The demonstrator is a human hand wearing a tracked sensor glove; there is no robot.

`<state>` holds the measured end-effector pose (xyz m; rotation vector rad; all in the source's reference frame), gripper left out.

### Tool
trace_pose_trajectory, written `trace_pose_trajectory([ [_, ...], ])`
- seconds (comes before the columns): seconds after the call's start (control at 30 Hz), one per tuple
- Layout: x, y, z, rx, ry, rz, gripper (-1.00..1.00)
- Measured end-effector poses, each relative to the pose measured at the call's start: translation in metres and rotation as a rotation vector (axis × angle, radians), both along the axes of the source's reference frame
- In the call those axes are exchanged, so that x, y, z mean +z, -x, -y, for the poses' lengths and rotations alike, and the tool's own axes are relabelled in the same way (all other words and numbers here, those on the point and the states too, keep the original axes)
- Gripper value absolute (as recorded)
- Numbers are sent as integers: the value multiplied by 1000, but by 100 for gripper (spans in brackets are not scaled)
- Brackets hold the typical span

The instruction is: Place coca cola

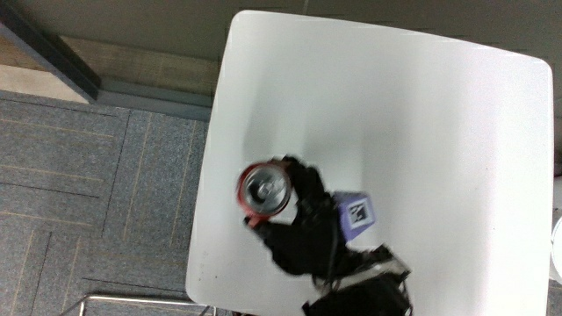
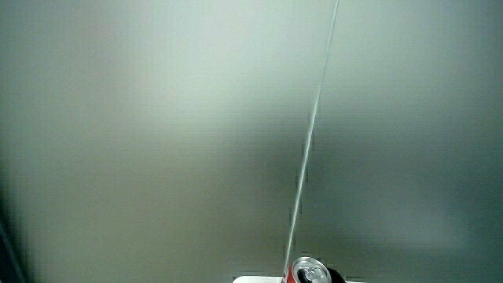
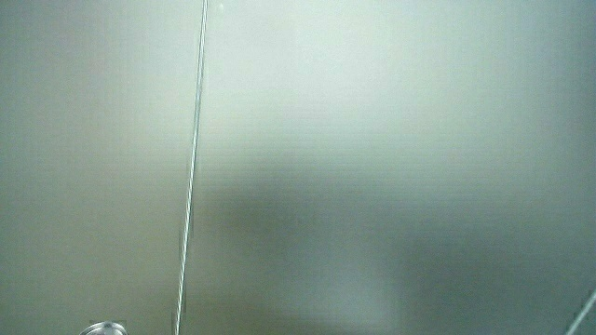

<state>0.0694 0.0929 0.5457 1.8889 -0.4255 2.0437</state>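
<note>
coca cola can (image 1: 265, 191) stands upright near the table's (image 1: 421, 140) edge, nearer the person than most of the bare top; its silver lid shows in both side views. the hand (image 1: 303, 224) wraps its side, grip closed round it. thin, smooth wall: likely dents, so hold mid-body.

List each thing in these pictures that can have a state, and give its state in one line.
Red cola can with silver top: upright, held at its side by the hand, near the table's edge; whether it rests on the table cannot be told.
Black-gloved hand: fingers curled around the can.
White square table: bare apart from the can and the hand.
Side views: mostly a pale wall; the can's top shows in a side view.
</note>
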Motion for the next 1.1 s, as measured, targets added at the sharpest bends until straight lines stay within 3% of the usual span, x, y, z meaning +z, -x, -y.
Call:
trace_pose_trajectory([
  [0.03, -1, 1, -1, -13, -74, -54, 0],
  [0.1, 7, 2, -6, -23, -19, -38, 0],
  [0.13, 9, 3, -8, -29, -55, -53, 0],
  [0.23, 14, 4, -15, -53, 19, -56, 0],
  [0.27, 22, 2, -17, -70, 14, -123, 0],
  [0.3, 20, 3, -17, -73, 40, -91, 0],
  [0.37, 23, 0, -17, -82, 31, -122, 0],
  [0.4, 19, 1, -16, -72, -9, -91, 0],
  [0.43, 23, 0, -17, -75, -16, -119, 0],
  [0.5, 25, -1, -19, -76, 18, -110, 0],
  [0.53, 23, -1, -18, -68, -15, -110, 0],
  [0.57, 25, -2, -20, -76, 33, -111, 0],
  [0.6, 28, -3, -22, -81, 38, -122, 0],
  [0.63, 26, -2, -21, -78, 22, -104, 0],
  [0.67, 30, -4, -23, -85, 16, -137, 0],
  [0.7, 30, -3, -23, -86, -1, -128, 0],
  [0.77, 34, -5, -24, -103, 55, -135, 0],
  [0.83, 32, -4, -22, -94, 9, -99, 0],
  [0.87, 31, -4, -22, -108, 25, -93, 0],
  [0.93, 25, -2, -20, -102, -3, -106, 0],
  [0.97, 29, -3, -21, -108, -16, -147, -4],
  [1.0, 27, -3, -22, -105, 43, -103, -9],
  [1.1, 26, -4, -21, -102, 21, -108, -22],
])
